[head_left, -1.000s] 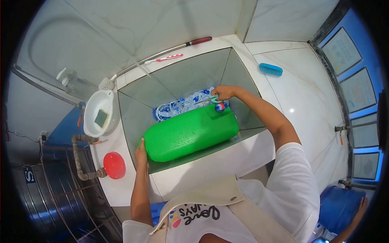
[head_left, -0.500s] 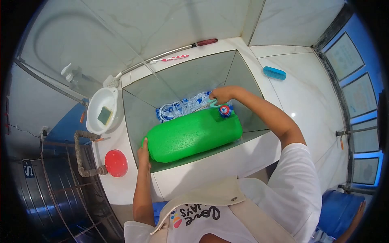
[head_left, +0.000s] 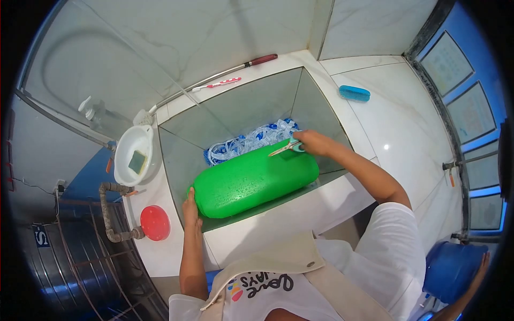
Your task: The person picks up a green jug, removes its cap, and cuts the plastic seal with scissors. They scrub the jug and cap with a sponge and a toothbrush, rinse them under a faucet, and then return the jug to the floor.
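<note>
A green plastic jug (head_left: 254, 179), wet on its surface, lies on its side across the sink (head_left: 235, 101). My left hand (head_left: 193, 209) grips its left end, with the thumb up along the edge. Over the jug's right end, my right hand (head_left: 313, 143) holds a pair of scissors (head_left: 281, 149) by the teal handles. The blades point left and overlap the green surface in this view. Behind the jug, a bundle of blue and white cord (head_left: 251, 140) lies in the sink. The jug's far right end is partly hidden under my right hand.
A white basin (head_left: 127, 155) with a sponge (head_left: 137, 161) and a red lid (head_left: 155, 222) sit on the left. A long-handled brush (head_left: 209, 76) and a toothbrush (head_left: 217, 84) lie on the back ledge. A blue brush (head_left: 354, 93) rests right. Another person's hand touches a blue container (head_left: 452, 270).
My right hand has lifted the scissors from near the cord and moved right, over the jug. The blue and red round piece at the jug's right end no longer shows.
</note>
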Action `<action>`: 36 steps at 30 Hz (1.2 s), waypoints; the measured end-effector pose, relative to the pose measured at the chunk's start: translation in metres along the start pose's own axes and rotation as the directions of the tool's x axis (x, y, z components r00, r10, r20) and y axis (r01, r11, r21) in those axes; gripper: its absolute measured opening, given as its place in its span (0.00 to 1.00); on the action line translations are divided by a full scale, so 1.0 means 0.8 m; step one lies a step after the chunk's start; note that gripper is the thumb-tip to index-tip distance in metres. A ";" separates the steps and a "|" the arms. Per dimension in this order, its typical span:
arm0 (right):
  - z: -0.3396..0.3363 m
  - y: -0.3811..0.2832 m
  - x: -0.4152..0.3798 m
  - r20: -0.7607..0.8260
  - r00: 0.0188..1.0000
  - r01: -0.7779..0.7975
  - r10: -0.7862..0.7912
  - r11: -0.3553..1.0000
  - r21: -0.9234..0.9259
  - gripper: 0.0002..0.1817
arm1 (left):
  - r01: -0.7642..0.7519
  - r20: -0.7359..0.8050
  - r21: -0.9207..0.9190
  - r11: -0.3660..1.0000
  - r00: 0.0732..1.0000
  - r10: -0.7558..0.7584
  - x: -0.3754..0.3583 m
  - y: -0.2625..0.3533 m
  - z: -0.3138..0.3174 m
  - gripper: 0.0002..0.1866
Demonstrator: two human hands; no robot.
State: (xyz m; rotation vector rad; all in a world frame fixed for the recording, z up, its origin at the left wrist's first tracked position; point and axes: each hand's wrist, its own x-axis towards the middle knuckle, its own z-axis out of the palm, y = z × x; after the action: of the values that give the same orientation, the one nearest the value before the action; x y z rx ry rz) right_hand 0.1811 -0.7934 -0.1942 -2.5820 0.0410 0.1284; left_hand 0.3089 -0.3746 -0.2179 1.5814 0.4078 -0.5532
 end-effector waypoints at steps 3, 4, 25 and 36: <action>-0.045 0.035 0.011 -0.220 0.965 -0.147 0.142 0.989 -0.009 0.12 | -0.016 0.014 -0.042 0.999 1.000 0.017 -0.006 0.008 0.007 0.26; -0.066 0.040 0.020 -0.298 0.933 -0.200 0.204 0.979 0.041 0.12 | -0.014 0.032 -0.060 0.998 0.999 0.016 -0.016 0.020 0.015 0.25; -0.115 0.126 0.193 -0.456 0.783 -0.604 0.424 0.695 -0.391 0.09 | -0.098 -0.072 -0.383 0.919 0.994 0.077 -0.033 0.032 0.007 0.23; -0.126 0.135 0.209 -0.601 0.754 -0.566 0.267 0.729 -0.386 0.08 | -0.043 -0.158 -0.247 0.968 0.987 0.003 -0.009 -0.003 -0.007 0.26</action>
State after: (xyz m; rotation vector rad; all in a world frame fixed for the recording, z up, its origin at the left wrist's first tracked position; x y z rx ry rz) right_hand 0.3503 -0.9386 -0.1825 -3.0505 0.9570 -0.4554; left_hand 0.3026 -0.3685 -0.2153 1.3879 0.5548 -0.3452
